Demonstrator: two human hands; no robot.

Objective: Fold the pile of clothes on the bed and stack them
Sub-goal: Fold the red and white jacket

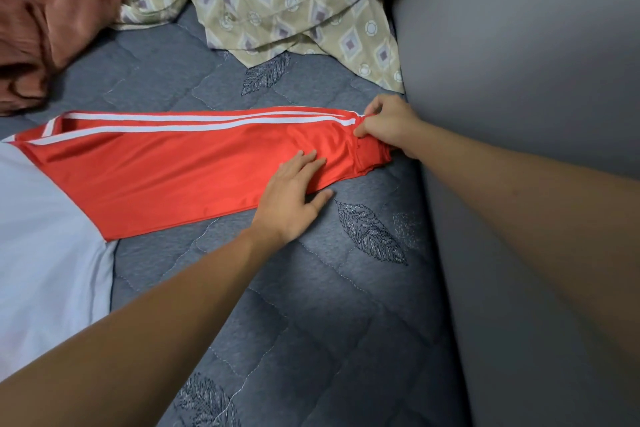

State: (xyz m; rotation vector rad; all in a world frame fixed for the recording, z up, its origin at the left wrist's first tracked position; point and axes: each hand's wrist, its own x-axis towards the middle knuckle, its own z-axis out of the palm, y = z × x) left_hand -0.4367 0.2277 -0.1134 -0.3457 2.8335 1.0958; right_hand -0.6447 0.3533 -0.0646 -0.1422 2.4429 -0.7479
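A red sleeve with two white stripes [180,163] lies stretched flat across the grey quilted bed, joined at the left to the white body of the same shirt [41,236]. My left hand [291,194] presses flat on the sleeve near its lower edge, fingers straight. My right hand [388,125] pinches the bunched cuff [370,152] at the sleeve's right end, close to the grey wall. A beige garment with a diamond pattern [291,0] lies crumpled at the back. A rust-brown garment [48,10] is heaped at the back left.
The bed cover [311,305] is grey-blue quilting with stitched leaf motifs. A smooth grey padded wall or headboard [536,80] rises along the right side, right beside the cuff.
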